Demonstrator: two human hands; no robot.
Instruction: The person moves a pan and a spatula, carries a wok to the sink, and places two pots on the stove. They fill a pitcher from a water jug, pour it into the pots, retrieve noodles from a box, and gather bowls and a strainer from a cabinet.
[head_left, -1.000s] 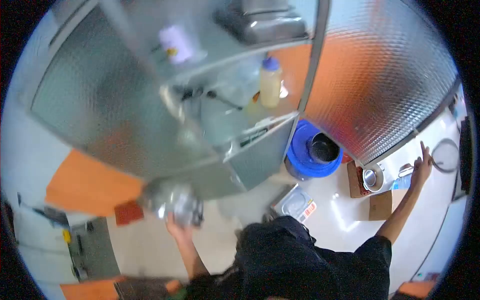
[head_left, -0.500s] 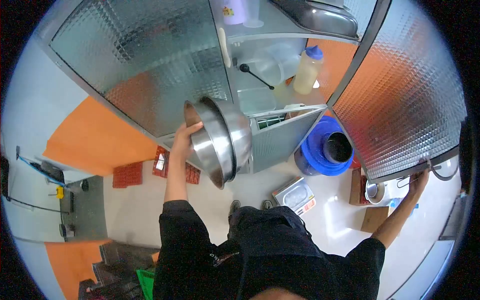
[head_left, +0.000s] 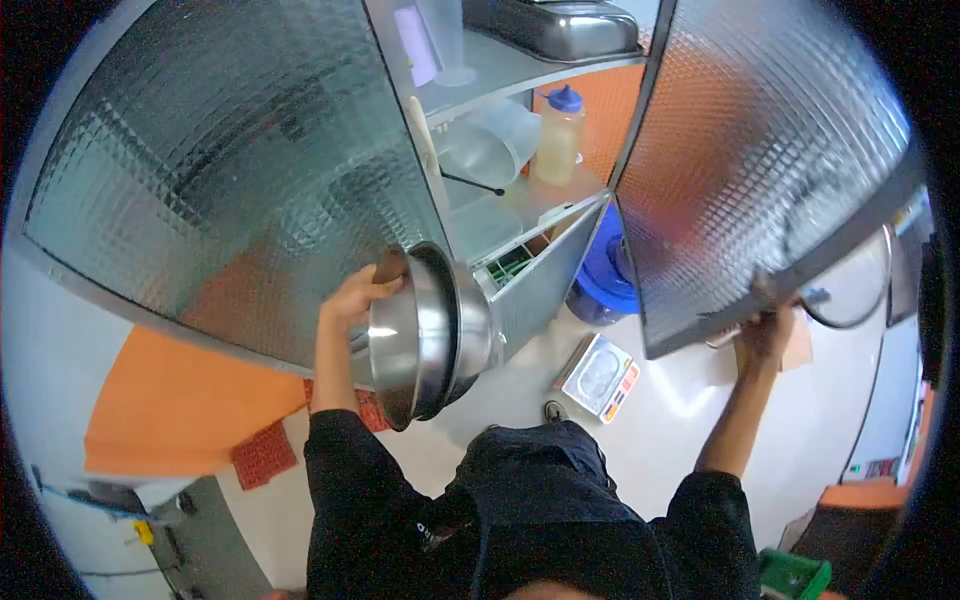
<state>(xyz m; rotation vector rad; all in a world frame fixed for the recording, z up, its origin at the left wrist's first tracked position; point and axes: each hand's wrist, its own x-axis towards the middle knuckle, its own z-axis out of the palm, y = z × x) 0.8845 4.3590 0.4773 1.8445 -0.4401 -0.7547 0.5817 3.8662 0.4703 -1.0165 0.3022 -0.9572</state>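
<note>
The nested round stainless-steel bowls [head_left: 428,335] are held on edge, open side turned away to the left, right at the lower front corner of the open wall cabinet [head_left: 520,285]. The left hand [head_left: 352,296] has them from the left, its fingers [head_left: 378,287] curled over the upper rim.

Directly up and left of the bowls spreads the cabinet's left door of dimpled frosted glass [head_left: 230,170], swung out, its edge just beside the hand. Up and right of the bowls is the lower shelf [head_left: 480,225], which carries a clear plastic jug [head_left: 490,145] lying tilted and a pale yellow squeeze bottle with a blue cap [head_left: 560,135] standing upright. Higher still, a second shelf bears a lilac cup [head_left: 413,45], a clear tumbler [head_left: 447,40] and a rectangular steel tray [head_left: 555,28].

Well to the right of the bowls hangs the right door of the same dimpled glass [head_left: 760,150]; the right hand [head_left: 768,332] is closed on its lower edge, arm stretched up.

The two doors frame a narrow gap above the bowls. Below and right of the bowls, on the pale floor [head_left: 680,420], sit a blue round bucket [head_left: 600,285] and a small white kitchen scale [head_left: 600,375]. Down and left lie red mats [head_left: 265,455] against an orange wall [head_left: 180,400].
</note>
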